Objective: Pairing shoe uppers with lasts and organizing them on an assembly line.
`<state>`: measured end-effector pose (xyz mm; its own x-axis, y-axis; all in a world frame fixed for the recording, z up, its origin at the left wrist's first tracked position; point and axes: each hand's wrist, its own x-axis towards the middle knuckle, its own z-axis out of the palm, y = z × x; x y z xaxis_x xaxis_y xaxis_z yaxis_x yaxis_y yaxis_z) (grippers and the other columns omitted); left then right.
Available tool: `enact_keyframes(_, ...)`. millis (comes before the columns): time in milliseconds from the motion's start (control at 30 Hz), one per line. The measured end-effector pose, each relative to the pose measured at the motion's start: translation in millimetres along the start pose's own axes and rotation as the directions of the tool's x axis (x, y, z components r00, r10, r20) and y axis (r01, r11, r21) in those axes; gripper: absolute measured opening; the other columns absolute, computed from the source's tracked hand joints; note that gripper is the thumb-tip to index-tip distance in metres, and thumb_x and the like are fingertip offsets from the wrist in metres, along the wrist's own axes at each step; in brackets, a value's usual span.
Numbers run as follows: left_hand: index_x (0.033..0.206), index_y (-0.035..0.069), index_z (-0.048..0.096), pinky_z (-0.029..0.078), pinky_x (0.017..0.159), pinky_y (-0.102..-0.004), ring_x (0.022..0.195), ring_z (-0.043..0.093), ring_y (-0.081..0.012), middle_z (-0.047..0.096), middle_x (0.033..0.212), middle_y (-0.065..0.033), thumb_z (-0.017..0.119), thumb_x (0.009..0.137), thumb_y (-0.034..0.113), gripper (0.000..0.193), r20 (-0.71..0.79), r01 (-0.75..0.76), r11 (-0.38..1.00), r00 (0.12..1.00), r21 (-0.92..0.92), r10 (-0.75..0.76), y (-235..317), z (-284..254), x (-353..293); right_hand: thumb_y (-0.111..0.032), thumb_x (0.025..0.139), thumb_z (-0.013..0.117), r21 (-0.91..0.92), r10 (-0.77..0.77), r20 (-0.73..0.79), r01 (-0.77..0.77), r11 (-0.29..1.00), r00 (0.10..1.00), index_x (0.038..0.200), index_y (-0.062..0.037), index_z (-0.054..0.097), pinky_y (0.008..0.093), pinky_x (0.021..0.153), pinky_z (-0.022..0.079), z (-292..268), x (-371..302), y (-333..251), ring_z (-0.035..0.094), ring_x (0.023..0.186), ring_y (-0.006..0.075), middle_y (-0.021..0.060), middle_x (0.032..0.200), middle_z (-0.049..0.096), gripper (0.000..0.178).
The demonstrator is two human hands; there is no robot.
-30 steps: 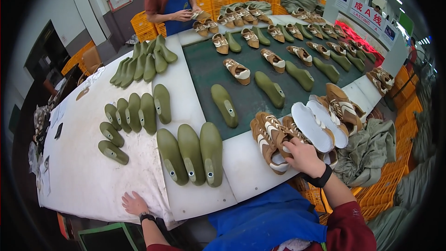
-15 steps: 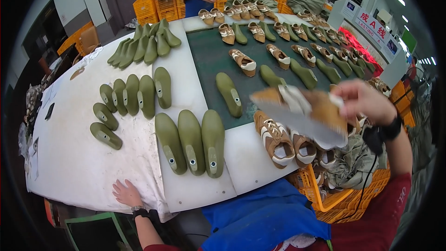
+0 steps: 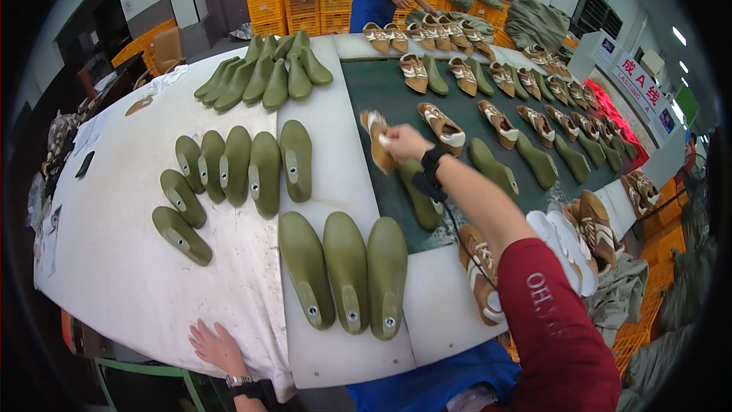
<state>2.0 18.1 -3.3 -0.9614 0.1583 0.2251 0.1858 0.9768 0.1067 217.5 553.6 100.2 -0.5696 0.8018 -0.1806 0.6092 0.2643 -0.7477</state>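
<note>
Two bare hands show in the head view, set wide apart over one long desk point(image 3: 114, 221). The right hand point(image 3: 408, 143) is stretched far forward, its arm running up and leftward from the lower right corner in a dark red sleeve point(image 3: 545, 305). That forearm slants across the near end of a green mat point(image 3: 374, 91); a black band point(image 3: 433, 168) circles the wrist, with a thin cable point(image 3: 457, 229) trailing beside the arm. The right fingers are closed on the side of a brown and white shoe point(image 3: 376, 133), gripping it at the mat's left edge. Whether the shoe touches the mat I cannot tell. Just below the wrist lies a green foot mould point(image 3: 421, 202), partly hidden by the hand and the band.

The left hand point(image 3: 216, 347) lies palm down on the white cloth at the desk's near edge, fingers spread and holding nothing. Its short stretch of forearm enters from the lower edge, with a metal watch point(image 3: 239, 381) at the wrist. Ahead and to its right stand three green moulds point(image 3: 347, 282) in a row. More brown shoes point(image 3: 479, 267) sit beside the right forearm, and beyond the sleeve white soles point(image 3: 560, 248) face up.
</note>
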Motion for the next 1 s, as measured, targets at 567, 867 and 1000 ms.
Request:
enact_keyframes(567,0.128,0.003,0.039,0.028,0.1,-0.0474,0.122,0.035,-0.0375,0.039,0.134,-0.0184,0.043,0.091,0.033,0.049,-0.024,-0.103,0.99,0.994,0.093,0.105,-16.9,25.9,7.5,-0.001,0.066,0.05,-0.175,-0.281,0.108,0.296,0.939,0.954,0.115,-0.0068,0.056,0.0336,0.09,0.043,23.0,-18.8,14.7,0.056,0.105,0.0253,0.0153,0.11,0.06,0.05)
enact_keyframes(867,0.113,0.002,0.052,0.041,0.082,-0.0453,0.096,0.051,-0.0338,0.055,0.109,-0.0168,0.04,0.09,0.039,0.046,-0.136,-0.327,0.927,0.925,0.183,0.354,0.2,-42.7,-15.3,-0.02,0.058,0.06,-0.078,-0.676,0.02,0.675,0.734,0.737,0.078,-0.0102,0.066,0.042,0.061,0.047,122.5,-132.7,-65.9,0.061,0.068,0.0277,0.0109,0.074,0.065,0.024)
enact_keyframes(1000,0.118,0.001,0.049,0.034,0.091,-0.0454,0.107,0.046,-0.0341,0.05,0.118,-0.0169,0.036,0.091,0.037,0.047,-0.014,-0.285,0.942,0.956,0.178,0.292,-0.2,-32.6,-21.8,-0.053,0.08,0.053,-0.184,-0.54,0.434,0.657,0.731,0.721,0.132,-0.0211,0.041,0.0535,0.096,0.033,122.4,-224.2,-80.1,0.034,0.122,0.035,0.0138,0.133,0.039,0.063)
